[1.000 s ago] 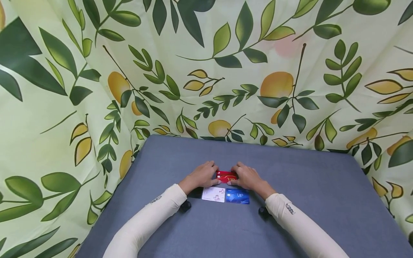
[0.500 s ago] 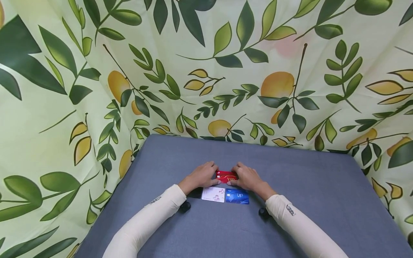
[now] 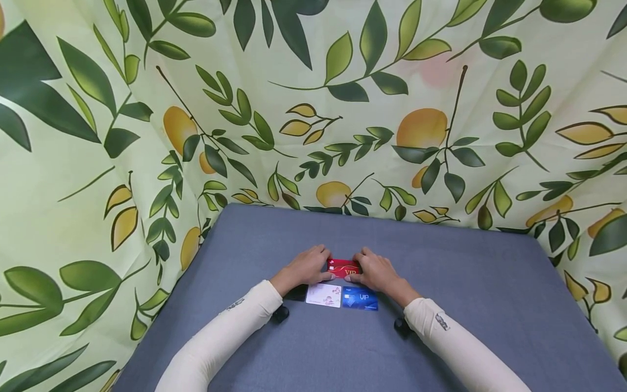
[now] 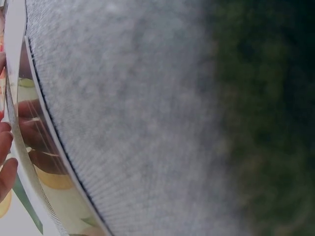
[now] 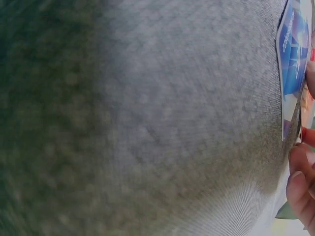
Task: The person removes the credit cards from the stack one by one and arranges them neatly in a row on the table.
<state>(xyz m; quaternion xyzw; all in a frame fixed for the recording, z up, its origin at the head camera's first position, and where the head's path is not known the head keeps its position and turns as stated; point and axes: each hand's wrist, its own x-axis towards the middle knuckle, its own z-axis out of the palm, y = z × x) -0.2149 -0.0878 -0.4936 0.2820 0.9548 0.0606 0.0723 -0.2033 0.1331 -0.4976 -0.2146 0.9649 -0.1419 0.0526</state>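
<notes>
A red VIP card (image 3: 343, 267) lies on the grey table, between both hands in the head view. My left hand (image 3: 308, 265) holds its left end, thumb at the near edge and fingers at the far edge. At the right end my right hand (image 3: 376, 270) grips it the same way. Just nearer, in a row, lie a black card (image 3: 296, 293), partly hidden by the left wrist, a white card (image 3: 323, 295) with a pinkish print, and a blue VIP card (image 3: 360, 298). In the left wrist view the black card (image 4: 54, 142) mirrors fingers; the right wrist view catches the blue card (image 5: 294, 54).
The grey table (image 3: 465, 305) runs back to a leaf-and-fruit patterned cloth (image 3: 343, 158), which also hangs along the left and right sides. A small black device sits under each wrist, the left one (image 3: 281, 314) and the right one (image 3: 402, 326).
</notes>
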